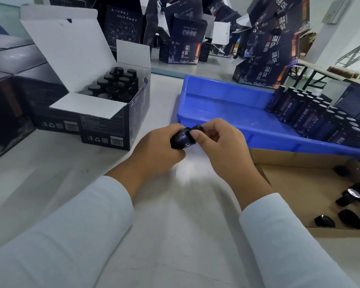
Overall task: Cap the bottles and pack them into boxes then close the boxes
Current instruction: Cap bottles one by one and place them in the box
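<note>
— Where is the bottle being worked on?

— At the centre of the frame, above the white counter (175, 215). The left hand (154, 150) is wrapped round the small dark labelled bottle (182, 139), and the right hand (220, 146) pinches the black cap (196, 128) at its top end.

— And the packing?

— One open dark printed carton (104, 119) at centre left, white flaps up, holds about sixteen black-capped bottles (114, 84) (some are hidden by the flap, so the count is rough). One blue plastic tray (227, 104) at centre right has rows of uncapped dark bottles (320, 117) in its right end; too many overlap to count.

— Spare caps?

— One shallow brown cardboard box (295, 163) at lower right, with roughly six loose black caps (349, 196) showing.
</note>
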